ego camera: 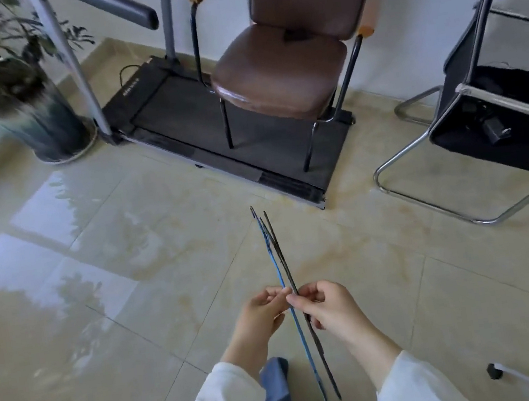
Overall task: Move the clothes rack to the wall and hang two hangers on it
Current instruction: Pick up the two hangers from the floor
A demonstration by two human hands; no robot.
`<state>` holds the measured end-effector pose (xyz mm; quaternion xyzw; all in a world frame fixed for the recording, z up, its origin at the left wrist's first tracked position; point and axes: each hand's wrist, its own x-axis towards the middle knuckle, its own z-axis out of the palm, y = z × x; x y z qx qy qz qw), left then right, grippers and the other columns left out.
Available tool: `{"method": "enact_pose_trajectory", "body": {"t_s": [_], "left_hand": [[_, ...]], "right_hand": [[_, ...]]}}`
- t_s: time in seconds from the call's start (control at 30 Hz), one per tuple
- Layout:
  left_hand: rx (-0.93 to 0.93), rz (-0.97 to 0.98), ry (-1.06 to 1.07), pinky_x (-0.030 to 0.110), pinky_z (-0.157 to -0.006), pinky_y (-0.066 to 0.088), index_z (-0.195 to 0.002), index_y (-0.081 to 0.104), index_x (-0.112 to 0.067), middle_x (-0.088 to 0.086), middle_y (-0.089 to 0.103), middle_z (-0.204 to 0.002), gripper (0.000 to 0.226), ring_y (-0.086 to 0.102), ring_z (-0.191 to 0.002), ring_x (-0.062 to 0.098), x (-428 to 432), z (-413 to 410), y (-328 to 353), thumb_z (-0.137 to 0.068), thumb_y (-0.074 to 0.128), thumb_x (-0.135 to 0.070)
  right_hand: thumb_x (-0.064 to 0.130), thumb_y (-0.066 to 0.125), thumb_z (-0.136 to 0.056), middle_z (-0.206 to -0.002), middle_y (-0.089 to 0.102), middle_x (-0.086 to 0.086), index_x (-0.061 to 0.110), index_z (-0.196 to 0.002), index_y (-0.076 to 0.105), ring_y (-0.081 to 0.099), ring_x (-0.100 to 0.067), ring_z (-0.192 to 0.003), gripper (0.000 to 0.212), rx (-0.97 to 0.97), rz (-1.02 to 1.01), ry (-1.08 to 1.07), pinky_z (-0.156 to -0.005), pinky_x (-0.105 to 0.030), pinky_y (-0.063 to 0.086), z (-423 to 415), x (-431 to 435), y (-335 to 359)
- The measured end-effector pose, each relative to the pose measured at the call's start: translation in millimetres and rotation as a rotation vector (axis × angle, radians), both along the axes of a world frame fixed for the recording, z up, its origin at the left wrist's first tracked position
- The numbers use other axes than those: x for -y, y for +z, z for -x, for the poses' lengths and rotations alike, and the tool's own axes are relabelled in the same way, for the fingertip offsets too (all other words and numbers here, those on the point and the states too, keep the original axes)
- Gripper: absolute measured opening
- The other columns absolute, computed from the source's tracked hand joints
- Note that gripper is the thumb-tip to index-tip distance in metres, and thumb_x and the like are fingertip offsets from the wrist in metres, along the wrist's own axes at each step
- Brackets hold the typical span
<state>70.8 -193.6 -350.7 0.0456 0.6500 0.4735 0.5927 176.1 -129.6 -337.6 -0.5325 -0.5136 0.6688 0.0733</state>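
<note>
Beige floor tiles (137, 322) fill the room. One treadmill (249, 154) lies by the wall, one brown chair (285, 73) standing on it, one black chair (500, 130) to its right, one potted plant (39, 124) to its left. Two hangers, one blue (278, 267) and one black (281, 256), are seen edge-on. Left hand (259, 314) pinches the blue; right hand (330, 307) pinches the black.
</note>
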Motion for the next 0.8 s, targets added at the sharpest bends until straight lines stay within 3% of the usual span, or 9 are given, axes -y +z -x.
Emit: {"method": "enact_pose_trajectory", "body": {"t_s": [0.2, 0.33, 0.43, 0.6, 0.67, 0.8], "left_hand": [[0.039, -0.034, 0.108, 0.017, -0.069, 0.042, -0.065, 0.054, -0.018, 0.004, 0.059, -0.08, 0.021, 0.053, -0.074, 0.01, 50, -21, 29, -0.085, 0.06, -0.022], [0.01, -0.041, 0.212, 0.019, -0.072, 0.041, -0.064, 0.053, -0.018, 0.003, 0.058, -0.076, 0.022, 0.051, -0.075, 0.011, 86, -37, 42, -0.085, 0.061, -0.021], [-0.02, -0.041, 0.313, 0.016, -0.066, 0.042, -0.062, 0.051, -0.017, -0.001, 0.06, -0.066, 0.025, 0.053, -0.067, 0.009, 120, -46, 53, -0.085, 0.06, -0.02], [-0.102, -0.031, 0.447, 0.018, -0.067, 0.041, -0.065, 0.051, -0.019, 0.0, 0.062, -0.074, 0.022, 0.055, -0.068, 0.007, 187, -42, 70, -0.084, 0.062, -0.025], [-0.128, -0.021, 0.491, 0.019, -0.07, 0.04, -0.067, 0.053, -0.02, -0.002, 0.064, -0.078, 0.021, 0.058, -0.068, 0.005, 219, -38, 76, -0.084, 0.061, -0.028], [-0.142, -0.034, 0.634, 0.021, -0.075, 0.042, -0.095, 0.064, -0.014, -0.004, 0.07, -0.089, 0.02, 0.063, -0.077, 0.007, 295, -25, 89, -0.085, 0.058, -0.03]], "right_hand": [[0.022, 0.072, -0.075, -0.074, 0.061, 0.004, 0.011, -0.091, 0.062, 0.051, -0.001, -0.058, 0.021, 0.001, -0.04, 0.18, -0.05, -0.008, 0.037, -19, 35, 26], [0.02, 0.07, -0.076, -0.082, 0.065, -0.001, 0.007, -0.102, 0.061, 0.052, 0.002, -0.054, 0.03, -0.003, 0.002, 0.258, -0.043, -0.003, 0.036, -27, 63, 39], [0.016, 0.07, -0.076, -0.087, 0.066, -0.007, 0.005, -0.103, 0.06, 0.05, 0.007, -0.039, 0.031, -0.022, 0.017, 0.331, -0.041, -0.004, 0.035, -25, 92, 46], [0.013, 0.071, -0.075, -0.083, 0.066, -0.005, 0.007, -0.1, 0.06, 0.059, -0.003, -0.064, 0.028, -0.064, 0.054, 0.443, -0.049, -0.006, 0.04, -7, 150, 61], [0.013, 0.071, -0.075, -0.088, 0.068, -0.008, 0.006, -0.103, 0.061, 0.059, -0.004, -0.065, 0.031, -0.072, 0.058, 0.498, -0.048, -0.005, 0.039, 2, 179, 69], [0.014, 0.073, -0.073, -0.091, 0.07, -0.009, 0.006, -0.102, 0.064, 0.061, -0.004, -0.067, 0.032, -0.079, 0.078, 0.642, -0.048, -0.005, 0.039, 20, 246, 81]]}}
